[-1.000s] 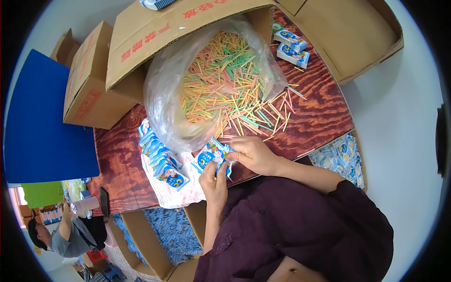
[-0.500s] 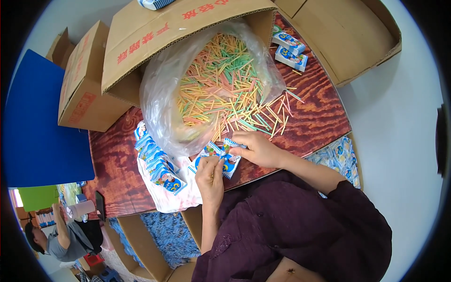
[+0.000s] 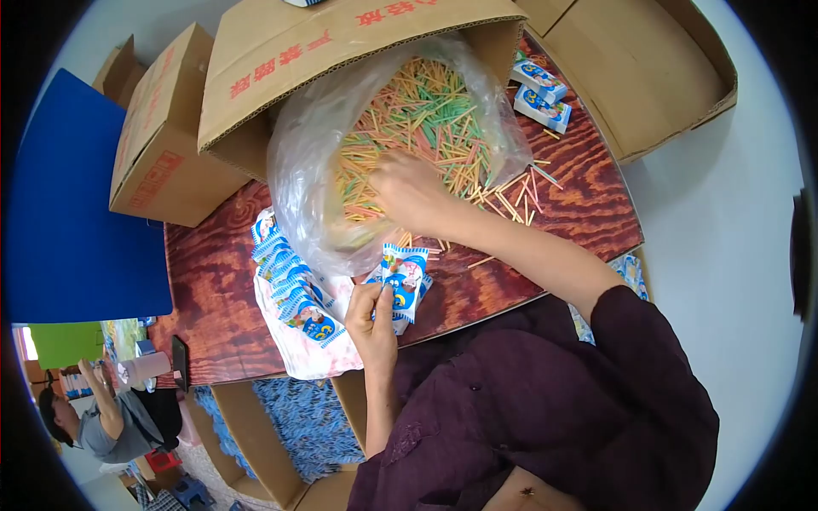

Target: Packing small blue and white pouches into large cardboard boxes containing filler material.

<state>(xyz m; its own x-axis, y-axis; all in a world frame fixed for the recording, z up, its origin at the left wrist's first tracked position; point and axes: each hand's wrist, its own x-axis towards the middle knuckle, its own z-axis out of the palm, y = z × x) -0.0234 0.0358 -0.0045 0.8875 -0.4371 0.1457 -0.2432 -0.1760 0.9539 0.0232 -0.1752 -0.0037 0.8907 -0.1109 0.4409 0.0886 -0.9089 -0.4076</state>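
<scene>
Right hand (image 3: 409,189) has left the packet and now sits far, inside the clear plastic bag (image 3: 324,170), fingers curled down into the coloured sticks (image 3: 426,111); can't tell if it has pinched any yet. A second ago both hands were together at the packet near the table edge. Judging by that, a packet is held ready and the hand is going for more sticks.

Left hand (image 3: 371,315) pinches a small blue-and-white packet (image 3: 406,274) upright between thumb and fingertips, near edge of the red-brown table (image 3: 579,213), more packets lying under it.

Containers: the plastic bag lies inside a tipped cardboard box (image 3: 341,51), full of orange, green and yellow sticks, some spilled loose on the table to its right. A row of same packets (image 3: 290,281) lies left on white cloth. Two packets (image 3: 541,94) far right, by an open carton (image 3: 648,77). Closed carton (image 3: 162,145) far left. Another person (image 3: 102,417) low left, apart.
</scene>
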